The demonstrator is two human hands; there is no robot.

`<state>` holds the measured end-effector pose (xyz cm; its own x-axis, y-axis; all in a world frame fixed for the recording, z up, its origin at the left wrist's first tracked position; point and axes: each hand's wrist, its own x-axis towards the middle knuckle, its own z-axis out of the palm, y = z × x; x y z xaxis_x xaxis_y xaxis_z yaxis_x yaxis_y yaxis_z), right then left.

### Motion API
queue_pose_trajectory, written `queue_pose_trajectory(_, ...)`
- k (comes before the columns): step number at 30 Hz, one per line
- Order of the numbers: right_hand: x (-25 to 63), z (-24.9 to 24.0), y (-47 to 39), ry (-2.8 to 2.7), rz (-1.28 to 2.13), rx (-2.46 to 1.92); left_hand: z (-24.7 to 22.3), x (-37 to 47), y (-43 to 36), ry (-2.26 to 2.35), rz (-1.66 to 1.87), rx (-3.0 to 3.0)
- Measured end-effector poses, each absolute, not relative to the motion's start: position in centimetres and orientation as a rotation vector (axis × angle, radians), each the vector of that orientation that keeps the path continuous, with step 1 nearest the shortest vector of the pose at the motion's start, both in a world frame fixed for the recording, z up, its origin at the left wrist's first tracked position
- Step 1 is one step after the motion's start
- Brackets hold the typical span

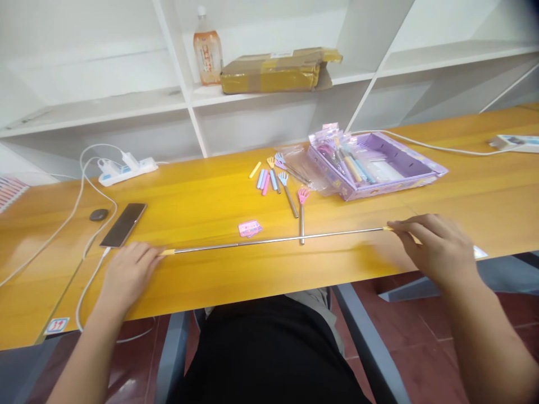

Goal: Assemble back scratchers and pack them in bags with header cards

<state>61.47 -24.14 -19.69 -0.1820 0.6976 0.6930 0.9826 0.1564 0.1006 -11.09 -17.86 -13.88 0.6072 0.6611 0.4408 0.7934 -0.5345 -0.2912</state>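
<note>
A thin silver telescopic rod (269, 241) stretches out lengthwise between my hands, low over the wooden table (202, 196). My left hand (131, 271) is closed on its yellow left end, and my right hand (433, 242) pinches its yellow right end. The rod crosses in front of the metal handle of a pink claw-headed scratcher (302, 213). Behind it lie a blue-headed scratcher (288, 196), several short coloured tubes (264, 180), a yellow tube (255, 169) and small pink cards (250, 228).
A purple tray (391, 188) with packaged items stands at the back right. On the left are a phone (124, 224), a black mouse-like object (98, 214), white cables and a power strip (128, 170). A bottle (208, 53) and cardboard box (272, 73) sit on the shelf.
</note>
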Motion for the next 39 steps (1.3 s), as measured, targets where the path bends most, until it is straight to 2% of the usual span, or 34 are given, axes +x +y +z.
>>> queue_pose_trajectory(13, 59.9, -20.3, -25.2, -1.968, -0.695, -1.512, -14.9, -10.8, -18.6, -1.179, -0.419, -2.410)
queue_pose_trajectory(25, 59.1, -20.3, -24.5, -1.983, -0.828, -1.415, -15.7, -12.3, -17.7, -1.245, -0.432, -2.469)
queue_pose_trajectory(39, 57.5, -20.7, -24.5, -1.969, -0.708, -1.588, -14.7, -10.6, -18.6, -1.173, -0.374, -2.531)
